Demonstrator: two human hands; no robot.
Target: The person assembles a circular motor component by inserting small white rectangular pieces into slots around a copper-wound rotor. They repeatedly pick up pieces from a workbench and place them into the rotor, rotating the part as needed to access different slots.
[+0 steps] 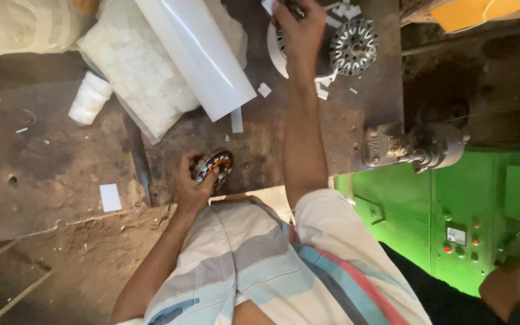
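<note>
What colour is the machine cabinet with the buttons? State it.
Bright green: the machine cabinet, at the right of the head view, beside the dark workbench.

Far to my left, at the top corner of the view, sits a bulging clear plastic bag (22, 24) of pale contents. Just right of it lies another clear bag (133, 66), packed with small white square pieces, partly under a white roll. Near my right side, on the green machine panel (470, 204), I see a small pale rectangular display (456, 235) with round red and dark buttons beside it. At the far right top corner an orange sheet (470, 12) shows, too cropped to tell more.
</note>
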